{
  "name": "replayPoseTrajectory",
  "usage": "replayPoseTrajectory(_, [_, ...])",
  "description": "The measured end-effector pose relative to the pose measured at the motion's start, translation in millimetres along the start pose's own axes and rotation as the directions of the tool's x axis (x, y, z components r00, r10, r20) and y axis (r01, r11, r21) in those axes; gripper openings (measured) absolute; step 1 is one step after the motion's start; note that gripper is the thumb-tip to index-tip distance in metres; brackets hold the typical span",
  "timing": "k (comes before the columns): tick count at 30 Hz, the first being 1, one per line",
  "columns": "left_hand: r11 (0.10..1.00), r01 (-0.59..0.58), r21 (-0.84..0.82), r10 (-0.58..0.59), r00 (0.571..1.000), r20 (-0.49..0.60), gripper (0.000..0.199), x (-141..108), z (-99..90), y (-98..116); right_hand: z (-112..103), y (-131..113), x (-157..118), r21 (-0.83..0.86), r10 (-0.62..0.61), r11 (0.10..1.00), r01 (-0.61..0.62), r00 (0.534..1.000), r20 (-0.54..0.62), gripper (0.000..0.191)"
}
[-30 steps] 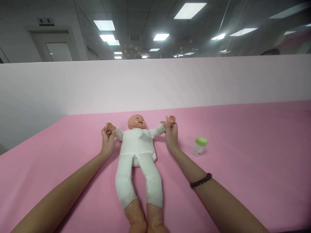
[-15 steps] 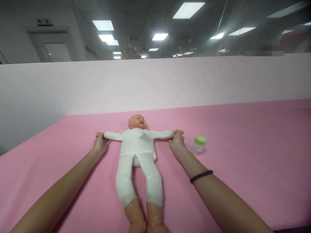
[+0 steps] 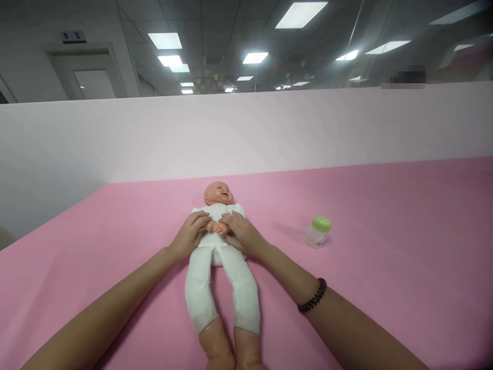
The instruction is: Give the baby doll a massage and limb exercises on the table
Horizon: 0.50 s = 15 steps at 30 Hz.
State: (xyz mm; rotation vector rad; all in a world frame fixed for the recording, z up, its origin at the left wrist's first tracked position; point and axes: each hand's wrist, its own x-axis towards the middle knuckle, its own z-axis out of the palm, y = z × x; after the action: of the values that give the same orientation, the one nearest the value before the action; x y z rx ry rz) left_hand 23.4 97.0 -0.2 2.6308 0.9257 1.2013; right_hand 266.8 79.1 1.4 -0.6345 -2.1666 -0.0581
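A baby doll (image 3: 223,257) in white cloth lies on its back on the pink surface, head away from me and turned to the right. Its two arms are folded in, and its small hands meet over the chest. My left hand (image 3: 191,232) is wrapped round the doll's arm on the left side of its body. On the other side, my right hand (image 3: 244,234) holds the doll's other arm, fingers over the forearm. My palms and the doll's forearms are mostly hidden under my fingers.
A small clear jar with a green lid (image 3: 321,224) stands on the pink surface (image 3: 385,257), right of the doll. Behind runs a low white wall (image 3: 246,133), with glass or a mirror above it. A black coiled band circles my right wrist.
Both my hands have moved inward from the sides, bringing the doll's outstretched arms together over its chest. The doll's body and the jar have stayed in place.
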Motion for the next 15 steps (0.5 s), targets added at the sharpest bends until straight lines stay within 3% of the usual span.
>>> replayPoseTrajectory(6, [1.000,0.024,0.002,-0.024,0.999,-0.038,0.030,-4,1.4,-5,1,1,-3,-0.026,0.014,1.000,-0.015,0.999,-0.046,0.031])
replayPoseTrajectory(8, [0.995,0.078,-0.054,-0.082,0.994,-0.074,0.029,-4,2.3,-4,-3,0,-1,0.057,0.106,0.993,-0.101,0.989,-0.099,0.029])
replayPoseTrajectory(10, [0.974,0.160,-0.163,-0.185,0.971,-0.154,0.029,-2,2.8,-5,-7,1,2,0.190,0.259,0.956,-0.222,0.945,-0.199,0.026])
replayPoseTrajectory(12, [0.919,0.225,-0.325,-0.322,0.902,-0.289,0.031,0,1.5,-11,-13,6,6,0.353,0.430,0.883,-0.310,0.836,-0.341,0.025])
replayPoseTrajectory(13, [0.877,0.247,-0.412,-0.405,0.841,-0.358,0.031,2,-0.1,-16,-16,10,7,0.433,0.510,0.838,-0.331,0.756,-0.410,0.027])
replayPoseTrajectory(15, [0.758,0.287,-0.585,-0.595,0.672,-0.441,0.032,5,-5.6,-29,-22,23,9,0.573,0.656,0.741,-0.350,0.560,-0.506,0.032])
